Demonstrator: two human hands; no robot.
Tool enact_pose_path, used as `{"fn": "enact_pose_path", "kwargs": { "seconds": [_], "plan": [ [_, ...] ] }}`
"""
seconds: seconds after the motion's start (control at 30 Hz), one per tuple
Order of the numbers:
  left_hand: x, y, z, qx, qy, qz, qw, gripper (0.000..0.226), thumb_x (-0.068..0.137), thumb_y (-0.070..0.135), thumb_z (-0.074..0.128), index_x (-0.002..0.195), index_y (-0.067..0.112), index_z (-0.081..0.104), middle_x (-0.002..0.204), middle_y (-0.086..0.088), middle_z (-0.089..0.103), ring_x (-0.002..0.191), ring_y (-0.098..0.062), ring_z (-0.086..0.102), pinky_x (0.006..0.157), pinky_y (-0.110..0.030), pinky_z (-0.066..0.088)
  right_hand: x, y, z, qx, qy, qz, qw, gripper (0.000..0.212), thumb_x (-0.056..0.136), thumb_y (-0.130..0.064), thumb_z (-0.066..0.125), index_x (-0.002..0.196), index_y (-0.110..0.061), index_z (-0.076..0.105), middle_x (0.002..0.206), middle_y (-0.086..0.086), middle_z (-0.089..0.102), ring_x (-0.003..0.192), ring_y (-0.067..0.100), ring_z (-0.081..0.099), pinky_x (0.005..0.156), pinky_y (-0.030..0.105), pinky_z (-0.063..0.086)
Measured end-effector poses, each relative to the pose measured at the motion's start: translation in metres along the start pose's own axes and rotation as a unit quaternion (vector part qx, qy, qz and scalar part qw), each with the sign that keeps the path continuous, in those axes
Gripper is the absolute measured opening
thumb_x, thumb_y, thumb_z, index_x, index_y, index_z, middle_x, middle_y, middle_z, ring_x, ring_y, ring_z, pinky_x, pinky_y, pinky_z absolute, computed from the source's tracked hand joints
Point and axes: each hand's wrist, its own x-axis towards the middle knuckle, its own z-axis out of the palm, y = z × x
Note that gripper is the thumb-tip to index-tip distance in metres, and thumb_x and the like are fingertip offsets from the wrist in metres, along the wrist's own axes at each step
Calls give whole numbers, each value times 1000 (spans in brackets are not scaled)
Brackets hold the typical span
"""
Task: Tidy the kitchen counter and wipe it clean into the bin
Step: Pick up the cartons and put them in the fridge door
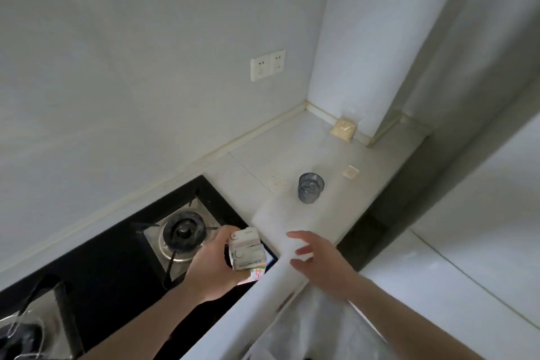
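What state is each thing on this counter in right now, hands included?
Left hand: grips the carton, held above the hob edge.
Carton: upright in the hand, top closed.
Right hand: fingers spread, holding nothing, over the counter's front edge.
Glass: upright on the counter; contents cannot be told.
Burner: no flame visible.
Packet: leaning against the wall.
Small pad: lying flat.

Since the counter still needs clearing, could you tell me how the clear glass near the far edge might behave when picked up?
The glass looks rigid and probably breakable. Its smooth, see-through wall may be slippery. Standing upright, taller than wide, it could tip if pushed high.
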Motion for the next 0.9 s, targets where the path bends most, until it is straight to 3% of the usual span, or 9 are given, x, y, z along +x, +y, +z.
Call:
{"fn": "enact_pose_path", "kwargs": {
  "seconds": [0.17,0.27,0.47,0.6,0.73,0.9],
  "plan": [
    [40,65,-18,-33,20,46,998,72,53,45,84,116,44,50,109,19,66,99,3,64,83,-33,59,-10,4,-95,-95,74,-3,993,48,94,-34,67,138,-42,50,141,-23,47,117,-2,55,102,24,49],
    [59,106,-24,-41,37,80,995,70,56,39,88,114,43,50,110,21,65,102,6,60,81,-29,57,-13,12,-150,-192,98,10,976,54,95,-36,65,145,-35,46,154,-16,38,134,10,47,114,27,36],
    [90,181,-21,-58,58,113,990,67,57,39,91,108,48,49,111,25,63,104,9,56,79,-30,56,-7,33,-252,-386,139,68,909,56,97,-33,56,150,-30,40,161,-3,32,150,24,26,125,42,18],
    [107,220,-11,-72,65,124,987,65,55,44,90,106,49,50,109,24,64,103,7,56,77,-30,57,3,48,-308,-536,124,104,828,55,94,-36,53,147,-24,45,154,4,40,147,29,29,125,53,6],
    [120,249,1,-81,77,125,986,64,54,46,89,106,45,52,108,24,65,104,3,58,75,-33,59,7,59,-337,-646,95,130,746,45,89,-35,54,132,-21,57,138,5,57,136,30,43,118,58,5],
    [128,271,16,-88,90,123,984,64,53,44,89,106,44,52,108,24,65,105,1,59,72,-29,57,5,58,-351,-678,52,165,714,26,94,-34,55,115,-21,65,113,-1,70,114,21,61,115,43,22]
  ]
}}
